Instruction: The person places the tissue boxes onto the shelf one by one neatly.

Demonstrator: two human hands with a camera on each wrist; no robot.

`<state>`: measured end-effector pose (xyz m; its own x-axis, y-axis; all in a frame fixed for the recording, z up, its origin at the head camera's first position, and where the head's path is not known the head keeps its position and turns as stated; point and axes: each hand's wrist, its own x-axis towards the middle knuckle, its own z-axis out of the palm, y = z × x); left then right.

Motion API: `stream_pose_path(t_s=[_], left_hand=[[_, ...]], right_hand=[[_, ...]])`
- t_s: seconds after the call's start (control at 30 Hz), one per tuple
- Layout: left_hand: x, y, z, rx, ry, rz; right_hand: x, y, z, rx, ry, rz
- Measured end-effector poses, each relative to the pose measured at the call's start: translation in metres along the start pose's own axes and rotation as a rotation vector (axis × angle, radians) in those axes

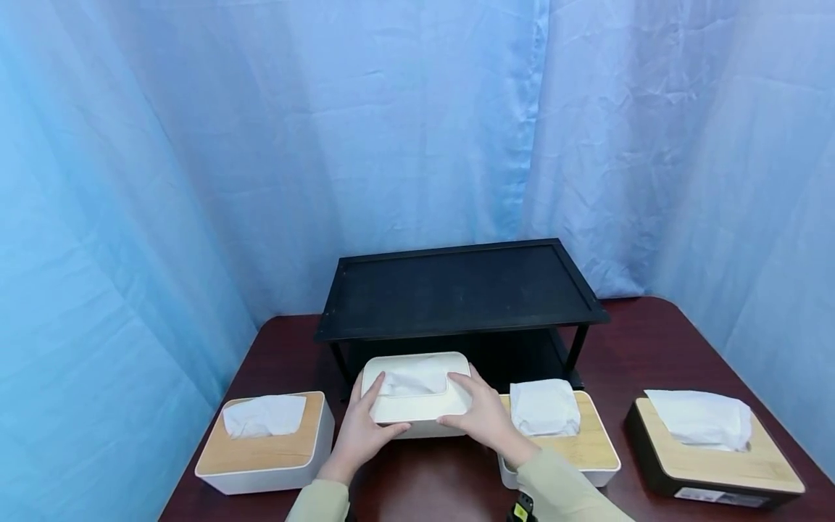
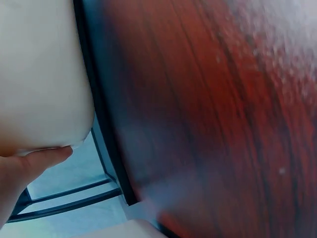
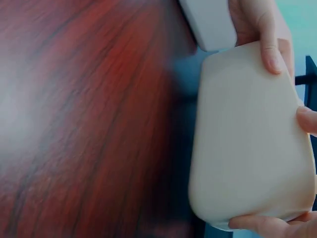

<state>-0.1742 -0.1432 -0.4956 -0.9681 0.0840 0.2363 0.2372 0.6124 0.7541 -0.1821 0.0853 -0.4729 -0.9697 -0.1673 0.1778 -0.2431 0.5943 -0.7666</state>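
Both hands hold a white tissue box point(image 1: 414, 409) in front of the black two-tier rack point(image 1: 450, 293). A tissue shows in the oval opening of its white lid. My left hand point(image 1: 365, 433) grips the box's left end, thumb on the near side and fingers over the lid and far side. At the right end my right hand point(image 1: 485, 415) grips it in the same way. In the right wrist view the near wall of the tissue box point(image 3: 247, 139) faces the camera, with a thumb at each end. The left wrist view shows one end of the box point(image 2: 44, 74) and a fingertip along its edge.
A white box with a wooden lid point(image 1: 261, 442) stands at the left on the dark red table point(image 1: 424, 486). Another white box with a wooden lid point(image 1: 593, 428) sits beside my right forearm. A dark box with a wooden lid point(image 1: 724, 464) is at far right. Blue curtains point(image 1: 417, 130) surround the table.
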Motion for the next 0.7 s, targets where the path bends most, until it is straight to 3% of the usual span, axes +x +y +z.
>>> stream_pose_path(t_s=[0.43, 0.7], left_hand=[[0.004, -0.010, 0.007, -0.028, -0.008, -0.029], [0.008, -0.006, 0.005, -0.039, -0.009, -0.063]], right_hand=[[0.006, 0.003, 0.002, 0.025, -0.041, 0.030], [0.012, 0.011, -0.006, -0.009, -0.156, 0.003]])
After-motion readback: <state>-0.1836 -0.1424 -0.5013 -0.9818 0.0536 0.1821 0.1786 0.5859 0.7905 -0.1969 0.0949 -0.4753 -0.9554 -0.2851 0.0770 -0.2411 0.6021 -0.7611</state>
